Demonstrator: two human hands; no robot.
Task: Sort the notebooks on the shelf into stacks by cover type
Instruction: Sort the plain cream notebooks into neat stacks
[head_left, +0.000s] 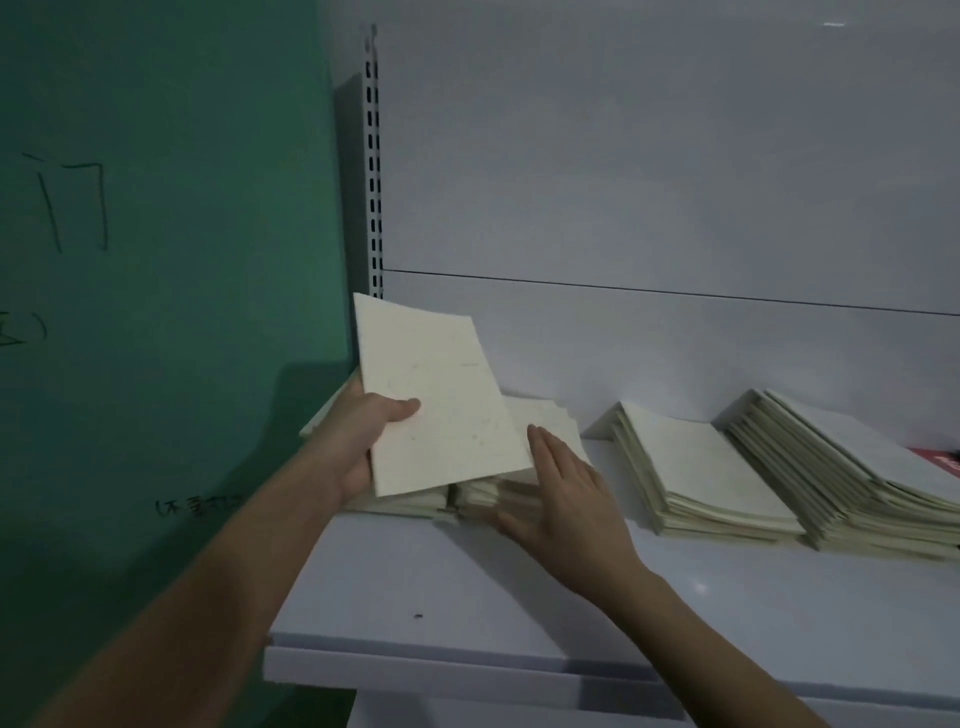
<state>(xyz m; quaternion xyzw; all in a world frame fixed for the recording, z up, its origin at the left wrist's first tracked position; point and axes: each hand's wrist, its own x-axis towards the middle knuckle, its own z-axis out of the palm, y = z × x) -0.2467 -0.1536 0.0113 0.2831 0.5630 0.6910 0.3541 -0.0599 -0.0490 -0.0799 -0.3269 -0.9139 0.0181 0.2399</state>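
My left hand (363, 441) grips a cream notebook (441, 400) by its lower left edge, thumb on the cover, and holds it tilted above the leftmost pile of notebooks (483, 493) on the white shelf (467, 597). The fingers of my right hand (566, 499) lie straight and flat against the right side of that pile. Further right stand two more cream stacks, a middle stack (701, 473) and a taller, fanned stack (831, 478).
A green wall (156, 312) with dark writing stands close on the left, beside the slotted shelf upright (373, 171). The white back panel (649, 182) closes the shelf behind. A red object (940, 457) shows at the right edge behind the tall stack.
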